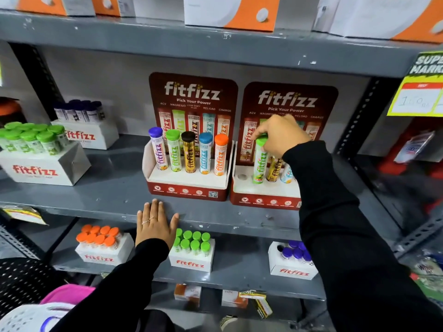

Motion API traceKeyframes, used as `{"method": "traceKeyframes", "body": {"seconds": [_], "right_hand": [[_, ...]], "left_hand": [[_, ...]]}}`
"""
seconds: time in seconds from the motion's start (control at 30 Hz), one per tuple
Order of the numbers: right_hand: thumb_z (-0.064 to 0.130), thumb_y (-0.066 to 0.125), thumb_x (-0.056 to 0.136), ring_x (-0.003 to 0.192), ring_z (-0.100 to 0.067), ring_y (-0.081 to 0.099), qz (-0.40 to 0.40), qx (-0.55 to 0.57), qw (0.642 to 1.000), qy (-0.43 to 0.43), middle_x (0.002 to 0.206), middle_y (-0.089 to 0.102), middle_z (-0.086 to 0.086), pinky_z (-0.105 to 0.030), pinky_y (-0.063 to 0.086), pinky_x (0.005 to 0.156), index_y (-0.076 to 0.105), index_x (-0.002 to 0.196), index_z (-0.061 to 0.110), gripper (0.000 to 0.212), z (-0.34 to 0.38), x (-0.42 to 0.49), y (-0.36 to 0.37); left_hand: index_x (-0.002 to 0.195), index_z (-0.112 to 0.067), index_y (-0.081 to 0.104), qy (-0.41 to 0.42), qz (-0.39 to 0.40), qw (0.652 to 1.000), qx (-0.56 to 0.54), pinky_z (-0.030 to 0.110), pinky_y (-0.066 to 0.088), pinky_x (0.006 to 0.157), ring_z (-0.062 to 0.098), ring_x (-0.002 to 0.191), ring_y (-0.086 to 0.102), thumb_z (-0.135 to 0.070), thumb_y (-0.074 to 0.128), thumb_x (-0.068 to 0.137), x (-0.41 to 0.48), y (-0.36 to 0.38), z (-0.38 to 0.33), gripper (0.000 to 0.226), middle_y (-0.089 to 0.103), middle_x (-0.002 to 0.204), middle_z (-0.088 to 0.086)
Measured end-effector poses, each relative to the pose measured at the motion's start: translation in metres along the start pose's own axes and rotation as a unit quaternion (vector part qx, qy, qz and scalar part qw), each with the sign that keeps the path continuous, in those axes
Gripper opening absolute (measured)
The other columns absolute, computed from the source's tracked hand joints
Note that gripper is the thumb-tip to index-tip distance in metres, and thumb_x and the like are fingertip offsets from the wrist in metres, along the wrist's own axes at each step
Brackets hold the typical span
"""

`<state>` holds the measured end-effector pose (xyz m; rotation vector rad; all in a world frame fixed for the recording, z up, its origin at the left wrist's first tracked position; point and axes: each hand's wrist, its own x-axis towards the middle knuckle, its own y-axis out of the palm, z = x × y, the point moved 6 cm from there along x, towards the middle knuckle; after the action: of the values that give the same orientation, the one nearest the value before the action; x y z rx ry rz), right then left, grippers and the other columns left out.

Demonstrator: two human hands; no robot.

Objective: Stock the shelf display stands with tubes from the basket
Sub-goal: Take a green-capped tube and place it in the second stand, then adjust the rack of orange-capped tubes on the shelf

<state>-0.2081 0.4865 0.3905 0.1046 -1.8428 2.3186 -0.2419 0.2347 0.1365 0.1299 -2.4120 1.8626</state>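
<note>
1. Green-capped tube (260,159): white body with green "fitfizz" lettering, upright in the second hole of the right display stand (265,188); the right hand (281,136) pinches its cap from above, fingertips closed around it.
2. Left hand (155,224): fingers spread, palm flat on the front edge of the grey metal shelf (96,188), holding nothing; rings on two fingers, black sleeve.
3. Right display stand, contents: first hole (242,177) unfilled; a gold tube (273,170) and a pale blue tube (287,174) stand just beside the green one, partly hidden by the right sleeve.
4. Left display stand (189,185): five upright tubes with purple, green, black, blue and orange caps.
5. Writing: both red backboards read "fitfizz – Pick Your Power", with ACV, MAGNESIO, RELOAD, CHARGE beneath.
6. Surroundings: white "fitfizz" boxes of green-capped tubes (36,144) and dark-capped tubes (79,111) at the shelf's left; on the shelf below, boxes with orange (100,238), green (193,243) and purple caps (296,254).
7. White basket (24,317) with a pink item, lower left corner.
</note>
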Motion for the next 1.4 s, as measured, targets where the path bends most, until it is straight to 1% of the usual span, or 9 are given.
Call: {"method": "traceKeyframes", "body": {"seconds": [0.2,0.47,0.63,0.83,0.93,1.1,1.17,1.27,1.4], "right_hand": [[-0.017,0.045,0.085,0.121,-0.034,0.053,-0.042,0.016,0.999,0.031,0.130,0.060,-0.016,-0.042,0.047,0.103,0.071,0.111,0.013,0.047,-0.020,0.012,0.022],[-0.012,0.048,0.088,0.123,-0.032,0.049,-0.011,0.016,1.000,0.025,0.132,0.054,-0.014,-0.038,0.042,0.104,0.069,0.111,0.014,0.040,-0.029,0.023,0.029],[-0.016,0.043,0.087,0.097,-0.039,0.063,-0.008,-0.014,0.999,0.044,0.122,0.056,-0.024,-0.043,0.056,0.085,0.057,0.123,0.008,0.046,-0.036,0.029,0.033],[-0.016,0.047,0.085,0.084,-0.037,0.066,0.017,-0.033,0.999,0.019,0.117,0.056,-0.025,-0.047,0.060,0.075,0.038,0.136,0.011,0.058,-0.031,0.037,0.036],[-0.016,0.046,0.085,0.073,-0.030,0.061,0.020,-0.034,0.999,0.004,0.105,0.056,-0.021,-0.039,0.056,0.069,0.037,0.138,0.012,0.061,-0.024,0.037,0.040],[-0.012,0.045,0.085,0.101,-0.040,0.062,-0.077,0.011,0.995,-0.064,0.109,0.063,-0.026,-0.040,0.052,0.082,0.045,0.135,0.010,0.054,0.036,0.022,0.052],[-0.011,0.047,0.085,0.112,-0.036,0.056,-0.083,0.057,0.988,-0.118,0.120,0.061,-0.023,-0.036,0.046,0.090,0.050,0.132,0.009,0.051,0.081,0.008,0.075],[-0.008,0.053,0.084,0.115,-0.033,0.055,-0.002,0.113,0.967,-0.226,0.123,0.064,-0.017,-0.038,0.044,0.095,0.056,0.127,0.009,0.047,0.160,-0.016,0.144],[-0.003,0.051,0.085,0.109,-0.035,0.059,0.164,0.143,0.930,-0.297,0.118,0.067,-0.017,-0.040,0.049,0.088,0.061,0.122,0.011,0.040,0.242,-0.054,0.243]], "left_hand": [[0.144,-0.007,0.015,-0.002,-0.002,1.000,0.004,0.039,-0.004,0.116,0.025,0.143,0.003,-0.048,0.025,0.095,0.000,0.000,-0.001,0.065,0.011,0.156,0.010],[0.145,-0.008,0.014,-0.002,0.002,1.000,0.016,0.039,-0.004,0.116,0.024,0.143,0.003,-0.048,0.023,0.095,0.000,-0.001,0.000,0.065,0.011,0.156,0.009],[0.145,-0.008,0.012,0.000,0.007,1.000,0.027,0.039,-0.005,0.116,0.024,0.143,0.001,-0.048,0.022,0.095,-0.001,-0.003,-0.002,0.064,0.009,0.156,0.009],[0.145,-0.008,0.011,-0.004,0.012,0.999,0.031,0.039,-0.006,0.117,0.024,0.143,0.000,-0.048,0.021,0.095,-0.001,-0.004,-0.003,0.065,0.007,0.156,0.008],[0.145,-0.007,0.012,0.002,0.010,0.999,0.031,0.038,-0.006,0.116,0.024,0.143,0.000,-0.046,0.023,0.096,-0.002,-0.005,-0.002,0.064,0.007,0.156,0.010],[0.144,-0.004,0.013,0.010,0.013,1.000,0.022,0.039,-0.004,0.117,0.025,0.143,0.001,-0.049,0.016,0.095,0.000,-0.003,0.000,0.066,0.009,0.156,0.011],[0.141,0.000,0.024,0.045,0.000,0.999,0.008,0.040,0.003,0.116,0.030,0.141,0.015,-0.049,0.018,0.092,-0.002,-0.004,0.003,0.069,0.023,0.152,0.016],[0.132,0.001,0.037,0.064,0.004,0.998,0.013,0.038,0.008,0.113,0.036,0.130,0.039,-0.046,0.017,0.093,-0.026,0.007,0.034,0.065,0.046,0.138,0.021],[0.126,0.004,0.046,-0.069,0.075,0.995,-0.004,0.034,0.001,0.112,0.036,0.125,0.045,-0.042,0.004,0.095,-0.088,0.044,0.116,0.070,0.051,0.133,0.022]]}}
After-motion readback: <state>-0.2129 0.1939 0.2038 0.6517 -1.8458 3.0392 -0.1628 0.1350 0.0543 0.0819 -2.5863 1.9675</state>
